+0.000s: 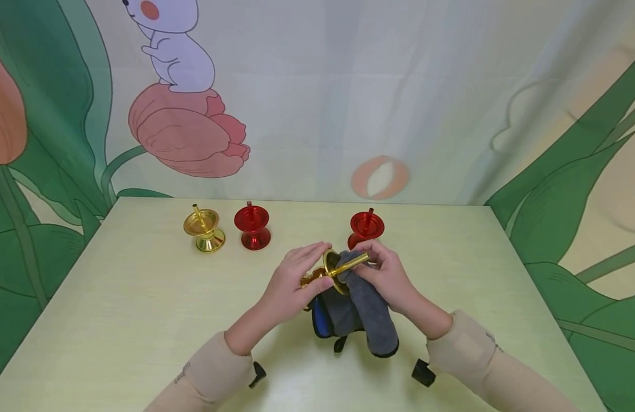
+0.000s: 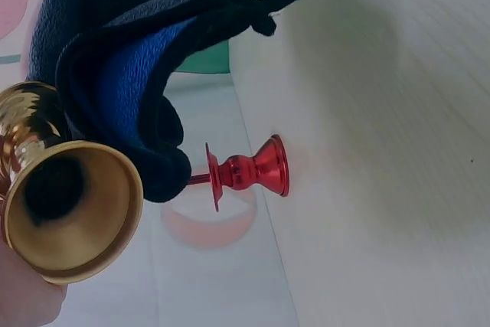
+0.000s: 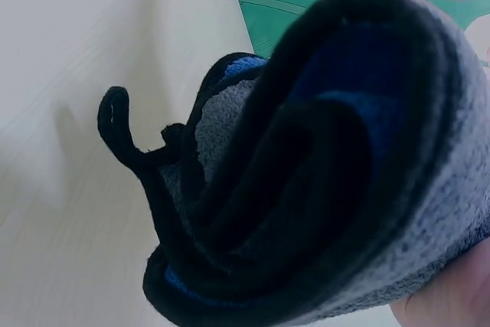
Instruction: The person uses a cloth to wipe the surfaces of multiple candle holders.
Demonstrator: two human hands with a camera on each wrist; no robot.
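Observation:
My left hand [image 1: 289, 289] grips a shiny gold candle holder [image 1: 352, 264] round its stem. The holder is tilted on its side above the table, its spike pointing right and its hollow base [image 2: 115, 239] facing the left wrist camera. In my right hand [image 1: 393, 281] is a folded grey and blue cloth [image 1: 375, 315] with black edging, pressed against the dish near the spike. Part of the cloth hangs below both hands. The cloth fills most of the right wrist view and hides the right fingers there.
Behind my right hand stands a red candle holder [image 1: 366, 225], its base partly hidden. Another red candle holder [image 1: 253, 226] and a gold one [image 1: 206, 229] stand upright at the back left. A printed curtain [image 1: 317, 103] hangs behind the pale table [image 1: 142, 320].

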